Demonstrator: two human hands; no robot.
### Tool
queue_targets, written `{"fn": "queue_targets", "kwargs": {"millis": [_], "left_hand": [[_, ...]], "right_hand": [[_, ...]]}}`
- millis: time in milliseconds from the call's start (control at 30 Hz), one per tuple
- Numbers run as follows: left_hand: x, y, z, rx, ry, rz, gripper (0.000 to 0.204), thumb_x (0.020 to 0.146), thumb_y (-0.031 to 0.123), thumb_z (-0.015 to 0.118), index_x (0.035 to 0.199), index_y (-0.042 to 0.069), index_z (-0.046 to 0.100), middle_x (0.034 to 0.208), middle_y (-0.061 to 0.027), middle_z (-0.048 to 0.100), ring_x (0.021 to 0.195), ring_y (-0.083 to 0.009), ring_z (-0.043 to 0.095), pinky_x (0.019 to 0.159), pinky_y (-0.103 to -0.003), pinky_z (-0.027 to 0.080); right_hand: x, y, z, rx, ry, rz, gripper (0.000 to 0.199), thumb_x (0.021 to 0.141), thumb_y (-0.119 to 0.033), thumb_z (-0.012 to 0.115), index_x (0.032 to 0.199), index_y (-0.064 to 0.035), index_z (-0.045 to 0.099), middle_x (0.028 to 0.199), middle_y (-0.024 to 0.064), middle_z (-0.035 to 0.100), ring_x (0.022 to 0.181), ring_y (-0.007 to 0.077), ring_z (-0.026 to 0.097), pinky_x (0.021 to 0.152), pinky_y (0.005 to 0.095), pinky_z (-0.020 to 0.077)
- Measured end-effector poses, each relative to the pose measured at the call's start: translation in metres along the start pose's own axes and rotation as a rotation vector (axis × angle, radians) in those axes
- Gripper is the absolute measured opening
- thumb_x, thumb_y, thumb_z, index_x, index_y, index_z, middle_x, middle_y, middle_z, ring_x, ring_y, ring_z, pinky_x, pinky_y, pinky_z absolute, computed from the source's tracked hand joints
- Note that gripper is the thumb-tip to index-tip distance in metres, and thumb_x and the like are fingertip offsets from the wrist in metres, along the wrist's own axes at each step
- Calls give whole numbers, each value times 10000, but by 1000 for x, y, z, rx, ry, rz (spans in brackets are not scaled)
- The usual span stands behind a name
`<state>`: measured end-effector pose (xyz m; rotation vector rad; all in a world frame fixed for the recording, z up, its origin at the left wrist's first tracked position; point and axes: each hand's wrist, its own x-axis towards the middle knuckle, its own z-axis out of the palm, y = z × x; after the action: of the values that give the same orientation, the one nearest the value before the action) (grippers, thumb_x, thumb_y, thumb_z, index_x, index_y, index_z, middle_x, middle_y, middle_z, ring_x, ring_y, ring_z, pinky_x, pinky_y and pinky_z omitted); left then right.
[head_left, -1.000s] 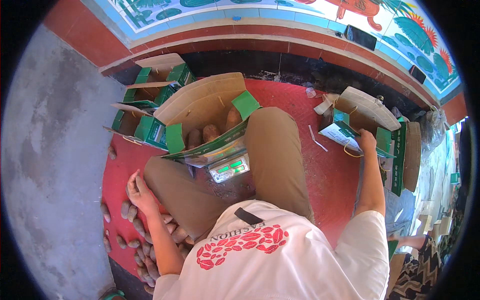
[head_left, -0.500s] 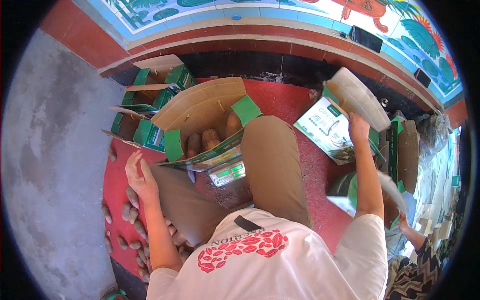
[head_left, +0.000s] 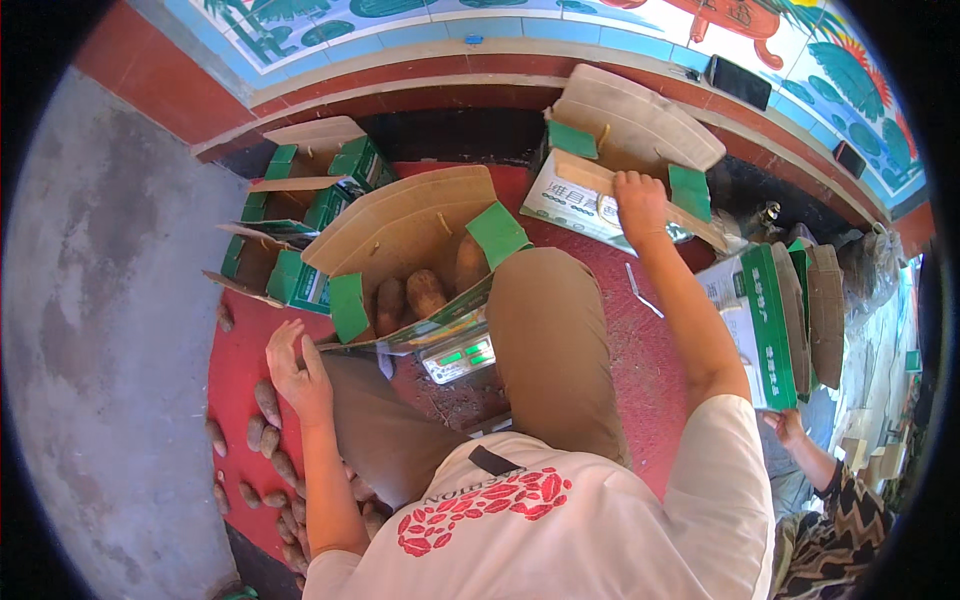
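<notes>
At the far right of the red mat, my right hand [head_left: 640, 208] grips the near edge of an open cardboard box [head_left: 572, 200], white and green outside with its brown lid flap up. My left hand [head_left: 300, 372] is raised beside my left knee, fingers apart and nothing in it. Between my knees and the wall another open cardboard box [head_left: 395, 215] holds several brown sweet potatoes [head_left: 425, 291]. A digital scale [head_left: 458, 358] with lit green displays shows at the near side of that box; my legs partly hide both.
Two open green boxes [head_left: 300, 185] stand at the far left. Loose sweet potatoes [head_left: 268, 403] lie on the red mat [head_left: 235, 355] to my left. At right, a co-worker's hand [head_left: 785, 428] holds a green and white box [head_left: 765, 325]. A phone [head_left: 738, 82] lies on the ledge.
My right hand has moved the box left and away from me, toward the wall. The co-worker's box has swung upright at right. My left hand has shifted slightly and stays open.
</notes>
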<state>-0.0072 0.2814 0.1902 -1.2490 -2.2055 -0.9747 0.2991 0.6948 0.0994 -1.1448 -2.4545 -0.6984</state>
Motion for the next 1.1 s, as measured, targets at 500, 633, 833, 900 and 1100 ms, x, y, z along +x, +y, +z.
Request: {"fn": "queue_targets", "kwargs": {"millis": [500, 633, 833, 900, 1100], "left_hand": [[0, 2, 2, 91, -40, 71, 139, 838, 20, 581, 968, -9, 621, 1026, -144, 651, 1042, -334, 585, 914, -422, 440], [-1, 4, 2, 110, -46, 89, 137, 836, 16, 584, 967, -5, 621, 1023, -142, 651, 1041, -332, 585, 911, -418, 443], [0, 2, 4, 87, -76, 68, 144, 858, 29, 562, 990, 11, 617, 1064, -136, 641, 1076, -319, 572, 950, -418, 425], [1, 3, 4, 88, -93, 81, 124, 854, 26, 569, 966, 9, 621, 1043, -138, 649, 1072, -320, 573, 945, -417, 428], [-1, 8, 4, 92, -53, 84, 103, 822, 17, 588, 916, 4, 630, 988, -133, 663, 1032, -331, 590, 908, -414, 455]], "right_hand": [[-72, 55, 20, 101, -3, 281, 582, 745, -174, 660, 1301, -147, 489, 1224, 76, 549, 1166, 244, 492, 960, 438, 384], [-124, 103, -25, -179, -389, 601, 793, 728, -328, 748, 1409, -211, 358, 1343, 65, 491, 1203, 249, 467, 984, 423, 359], [-221, 181, -12, 72, -757, 971, 602, 736, -231, 697, 1277, -67, 490, 1094, 190, 640, 988, 365, 632, 833, 471, 505], [-234, 191, -14, 199, -745, 761, 451, 732, -267, 699, 1113, -43, 609, 975, 232, 656, 948, 375, 638, 822, 459, 509], [-241, 119, -25, 168, -580, 492, 177, 815, -126, 568, 966, -78, 648, 841, 175, 660, 821, 352, 647, 721, 468, 506]]}}
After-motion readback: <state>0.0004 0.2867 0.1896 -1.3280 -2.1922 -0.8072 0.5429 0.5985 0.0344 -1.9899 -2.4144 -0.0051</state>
